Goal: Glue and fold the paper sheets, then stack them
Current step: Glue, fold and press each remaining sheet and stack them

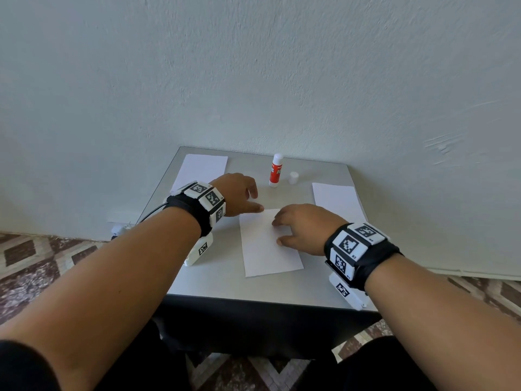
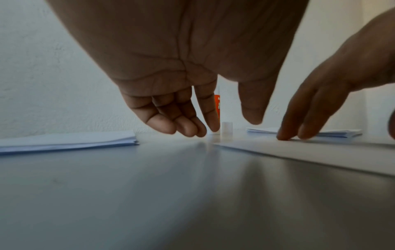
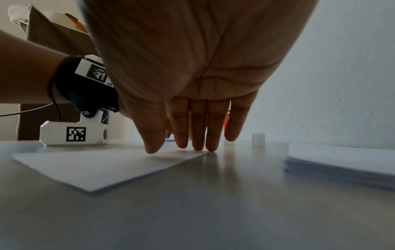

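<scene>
A single white sheet (image 1: 267, 244) lies flat in the middle of the grey table (image 1: 214, 283). My right hand (image 1: 301, 227) rests on its far right part, straight fingertips (image 3: 197, 145) pressing the paper (image 3: 96, 169) down. My left hand (image 1: 242, 193) hovers just past the sheet's far left corner, fingers (image 2: 188, 126) loosely curled above the tabletop, holding nothing. A red and white glue stick (image 1: 275, 170) stands uncapped behind the hands, its white cap (image 1: 293, 177) upright beside it. A stack of sheets (image 1: 201, 167) lies at the far left, another stack (image 1: 337, 200) at the right.
A pale wall rises directly behind the table. Patterned floor tiles show on both sides below the table edge. Bare tabletop (image 2: 192, 194) lies between the middle sheet and the left stack (image 2: 64, 140), and the right stack (image 3: 342, 162) lies close to my right hand.
</scene>
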